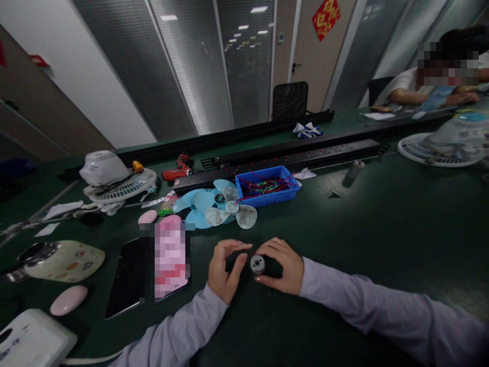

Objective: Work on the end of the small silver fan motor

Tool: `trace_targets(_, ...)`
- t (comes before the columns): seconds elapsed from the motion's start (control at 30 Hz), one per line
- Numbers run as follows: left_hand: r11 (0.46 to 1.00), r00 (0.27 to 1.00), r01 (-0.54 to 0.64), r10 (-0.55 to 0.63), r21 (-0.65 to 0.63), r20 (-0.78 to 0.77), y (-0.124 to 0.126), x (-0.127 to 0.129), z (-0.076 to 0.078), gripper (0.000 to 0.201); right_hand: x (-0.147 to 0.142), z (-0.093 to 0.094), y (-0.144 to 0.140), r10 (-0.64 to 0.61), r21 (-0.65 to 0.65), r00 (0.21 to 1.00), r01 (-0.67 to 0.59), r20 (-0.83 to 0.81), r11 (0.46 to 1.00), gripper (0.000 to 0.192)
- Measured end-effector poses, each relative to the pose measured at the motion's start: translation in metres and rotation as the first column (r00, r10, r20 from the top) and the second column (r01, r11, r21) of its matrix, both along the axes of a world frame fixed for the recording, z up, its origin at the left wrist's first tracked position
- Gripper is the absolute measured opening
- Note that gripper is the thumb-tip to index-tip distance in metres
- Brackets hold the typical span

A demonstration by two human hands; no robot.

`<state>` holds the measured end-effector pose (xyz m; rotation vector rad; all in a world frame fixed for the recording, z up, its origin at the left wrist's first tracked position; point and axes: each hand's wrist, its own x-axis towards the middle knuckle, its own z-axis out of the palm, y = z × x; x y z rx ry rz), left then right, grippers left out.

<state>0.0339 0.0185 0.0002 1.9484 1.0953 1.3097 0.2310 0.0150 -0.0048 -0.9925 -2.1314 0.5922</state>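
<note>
A small round metal motor [257, 264] stands on the green table with its end face up, showing a dark centre and small holes. The thumb and fingers of my right hand [287, 265] curve around it from the right and hold it at its sides. Just left of the motor is my left hand [224, 271], its thumb and fingers apart and nothing between them. Beyond both hands lie blue fan blades [198, 201] and a clear grey fan blade [246, 216].
A blue bin [267, 199] holds wired circuit boards. Leftward are a tablet [124, 280], a phone in a pink case [170, 260], a patterned bottle [64, 261] and a fan head [105, 171]. A red drill [178, 172] lies behind. Another person [408, 94] sits at far right.
</note>
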Motion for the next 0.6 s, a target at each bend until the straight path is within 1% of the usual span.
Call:
trace_targets(0.07,0.991,0.991,0.133,-0.132,0.034,-0.034,-0.004,-0.001,0.003,0.029,0.003,0.005,-0.002,-0.02,0.039,0.995,0.024,-0.093,0.999,0.04)
trace_targets(0.1,0.982,0.981,0.186,-0.183,0.046,-0.055,-0.005,-0.001,0.003,0.037,0.005,0.008,-0.003,-0.02,0.068,0.991,0.029,-0.135,0.997,0.034)
trace_targets(0.17,0.971,0.969,0.236,-0.232,0.041,-0.087,-0.007,-0.001,0.002,0.054,0.01,0.011,-0.004,0.032,0.129,0.987,-0.012,-0.155,0.992,0.02)
trace_targets(0.2,0.971,0.968,0.237,-0.233,0.029,-0.096,-0.007,-0.001,0.0,0.064,0.013,0.012,-0.004,0.085,0.145,0.989,-0.066,-0.125,0.987,0.019)
trace_targets(0.27,0.97,0.964,0.244,-0.242,0.005,-0.109,-0.006,-0.001,-0.004,0.083,0.019,0.009,-0.003,0.206,0.128,0.978,-0.202,-0.023,0.971,0.026)
trace_targets(0.33,0.959,0.953,0.284,-0.282,0.007,-0.114,-0.005,-0.001,-0.007,0.096,0.022,0.004,-0.001,0.291,0.089,0.953,-0.299,0.087,0.95,0.036)
trace_targets(0.4,0.95,0.945,0.31,-0.307,0.018,-0.112,-0.003,0.0,-0.01,0.1,0.023,-0.002,0.001,0.32,0.077,0.931,-0.337,0.175,0.938,0.041)
trace_targets(0.47,0.958,0.952,0.287,-0.284,0.013,-0.119,-0.003,0.0,-0.01,0.099,0.022,-0.007,0.003,0.317,0.074,0.925,-0.338,0.209,0.938,0.033)
trace_targets(0.53,0.972,0.961,0.232,-0.233,-0.025,-0.149,-0.003,0.001,-0.01,0.093,0.021,-0.009,0.004,0.305,0.09,0.936,-0.324,0.178,0.942,0.029)
trace_targets(0.6,0.979,0.965,0.191,-0.201,-0.076,-0.167,-0.003,0.001,-0.009,0.081,0.02,-0.007,0.003,0.281,0.171,0.955,-0.293,0.091,0.941,0.032)
